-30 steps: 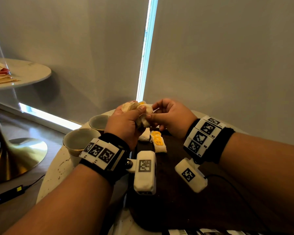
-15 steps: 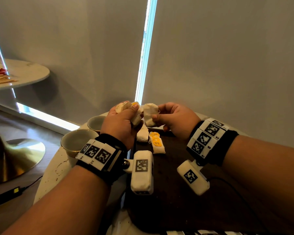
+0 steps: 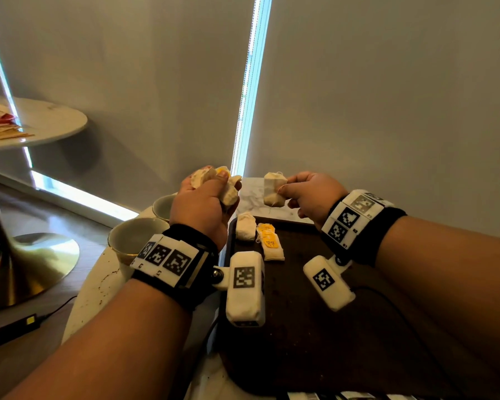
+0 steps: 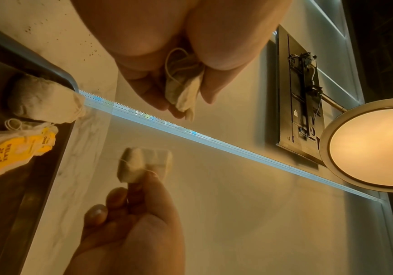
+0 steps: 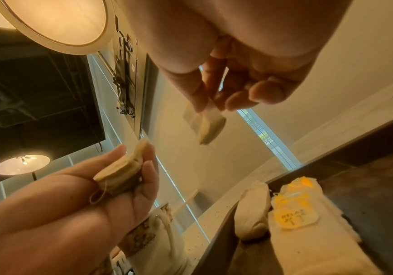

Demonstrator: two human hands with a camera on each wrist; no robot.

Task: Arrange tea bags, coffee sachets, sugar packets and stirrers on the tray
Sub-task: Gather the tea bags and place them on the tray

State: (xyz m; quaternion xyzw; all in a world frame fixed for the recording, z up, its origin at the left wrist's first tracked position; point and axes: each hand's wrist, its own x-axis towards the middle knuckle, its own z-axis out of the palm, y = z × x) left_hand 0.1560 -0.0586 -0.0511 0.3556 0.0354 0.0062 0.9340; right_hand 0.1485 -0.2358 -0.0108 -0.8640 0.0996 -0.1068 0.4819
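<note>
My left hand (image 3: 205, 197) grips a bunch of cream tea bags (image 3: 214, 183) above the tray's far left corner; the bunch shows in the left wrist view (image 4: 183, 93) and in the right wrist view (image 5: 120, 176). My right hand (image 3: 306, 194) pinches a single tea bag (image 3: 274, 189) by thumb and fingers, held in the air over the far edge of the dark tray (image 3: 315, 327). Two tea bags lie on the tray at its far left: a plain one (image 3: 245, 226) and one with a yellow tag (image 3: 270, 242).
Two pale cups (image 3: 133, 238) (image 3: 163, 206) stand on the white marble table (image 3: 98, 290) left of the tray. A second round table (image 3: 41, 122) with sachets sits far left. A cable and adapter (image 3: 15, 327) lie on the floor.
My hands have pulled apart: the right hand drew one tea bag out of the bunch and carried it to the right, while the left hand kept the rest.
</note>
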